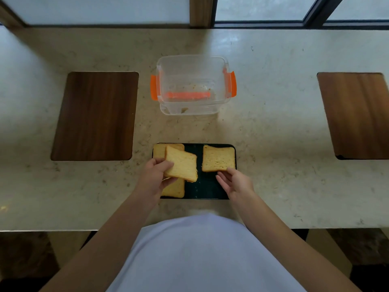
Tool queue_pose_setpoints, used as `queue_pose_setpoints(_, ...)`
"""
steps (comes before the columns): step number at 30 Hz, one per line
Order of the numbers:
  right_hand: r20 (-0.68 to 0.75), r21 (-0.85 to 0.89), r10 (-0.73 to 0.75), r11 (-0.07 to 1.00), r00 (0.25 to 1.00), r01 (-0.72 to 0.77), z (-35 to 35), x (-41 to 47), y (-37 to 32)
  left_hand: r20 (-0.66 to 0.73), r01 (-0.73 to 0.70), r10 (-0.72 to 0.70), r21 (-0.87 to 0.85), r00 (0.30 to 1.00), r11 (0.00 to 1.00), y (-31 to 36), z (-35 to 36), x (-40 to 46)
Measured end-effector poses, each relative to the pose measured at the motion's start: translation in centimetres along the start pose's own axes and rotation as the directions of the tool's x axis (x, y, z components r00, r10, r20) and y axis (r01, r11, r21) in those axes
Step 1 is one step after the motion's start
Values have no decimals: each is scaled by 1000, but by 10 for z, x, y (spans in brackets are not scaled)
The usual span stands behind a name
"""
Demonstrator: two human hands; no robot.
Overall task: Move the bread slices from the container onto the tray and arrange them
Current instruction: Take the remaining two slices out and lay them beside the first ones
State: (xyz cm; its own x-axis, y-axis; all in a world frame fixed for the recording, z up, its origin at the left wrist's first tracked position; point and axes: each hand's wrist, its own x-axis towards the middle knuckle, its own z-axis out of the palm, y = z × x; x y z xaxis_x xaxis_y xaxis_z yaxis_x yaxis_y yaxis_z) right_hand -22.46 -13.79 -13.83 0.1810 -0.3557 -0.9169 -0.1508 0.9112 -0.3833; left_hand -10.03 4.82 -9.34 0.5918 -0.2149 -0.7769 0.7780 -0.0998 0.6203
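Bread slices, golden with darker crusts, are lying on the dark tray [207, 186]: one at its far right [219, 158], two along its left side. Your left hand [156, 175] is gripping a tilted slice [182, 164] above those, fingers closed on its edge. Your right hand [233, 182] is hovering at the right slice's near edge, fingers loosely spread; the clear container [192, 85] is sitting beyond on the worktop [273, 133].

1. We see a beige stone-look counter [273, 127] running wall to wall under the window.
2. Directly on it: clear container [192, 85] with orange clips, centre, far side.
3. Dark tray [207, 186] at the near edge, in line with the container.
4. Two dark wood-grain panels, left [94, 115] and right [357, 114], well apart.
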Motion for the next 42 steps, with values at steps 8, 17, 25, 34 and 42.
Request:
queue_pose_setpoints(8,-4,-25,-29,999,1000,28,-1,2,-6,23,3,-4,39,1000,999,-2,3,-1)
queue_pose_setpoints(17,48,-39,-27,999,998,29,-11,-4,-6,52,23,-26,48,998,999,-6,5,2)
queue_pose_setpoints(25,49,-48,-25,998,999,27,-9,-6,-11,86,87,-91,42,992,995,-12,9,5)
queue_pose_setpoints(34,296,-426,-47,888,954,176,-24,-25,-13,147,161,-184,153,972,975,-34,49,-3)
queue_pose_setpoints(42,193,-849,-133,473,972,233,-48,-23,-20,99,73,-160,585,982,808,-53,54,0)
